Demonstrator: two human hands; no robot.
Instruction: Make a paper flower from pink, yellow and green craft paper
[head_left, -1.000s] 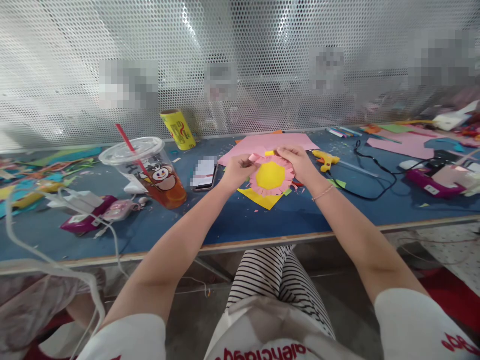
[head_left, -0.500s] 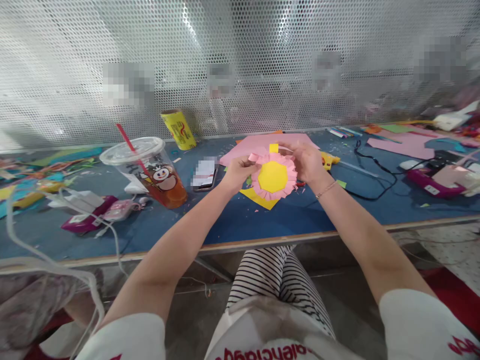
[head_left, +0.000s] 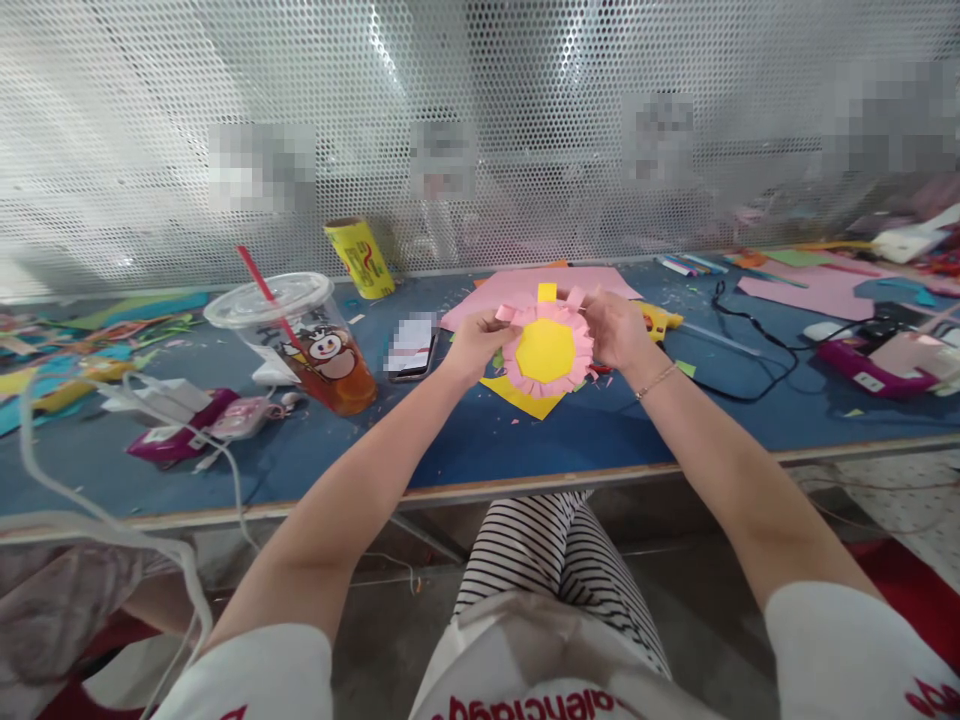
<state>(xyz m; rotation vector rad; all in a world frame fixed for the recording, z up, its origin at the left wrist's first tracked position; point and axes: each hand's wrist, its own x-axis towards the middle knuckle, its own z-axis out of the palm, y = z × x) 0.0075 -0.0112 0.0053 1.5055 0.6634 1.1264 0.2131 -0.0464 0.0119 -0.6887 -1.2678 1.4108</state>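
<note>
A paper flower (head_left: pixel 546 350) with a yellow centre and a fringed pink rim is held up between my hands, above the table. My left hand (head_left: pixel 481 347) pinches its left edge, where a pink strip pokes out at the fingertips. At the right edge, my right hand (head_left: pixel 616 328) grips the flower, its fingers partly behind the fringe. A small yellow tab (head_left: pixel 547 292) and pink strips stand up at the top of the flower. Below it lies a piece of yellow paper (head_left: pixel 538 405), and behind it a large pink sheet (head_left: pixel 495 291).
Left of my hands are a phone (head_left: pixel 410 349), a lidded drink cup (head_left: pixel 322 355) with a red straw and a tilted yellow canister (head_left: pixel 361 260). A yellow glue gun (head_left: pixel 660 322) and black cable (head_left: pixel 776 378) lie right. A perforated metal panel (head_left: pixel 510 130) rises behind.
At the flower's upper right, a pink strip now stands up beside my right fingers, which have shifted slightly. Both hands keep holding the flower in about the same place.
</note>
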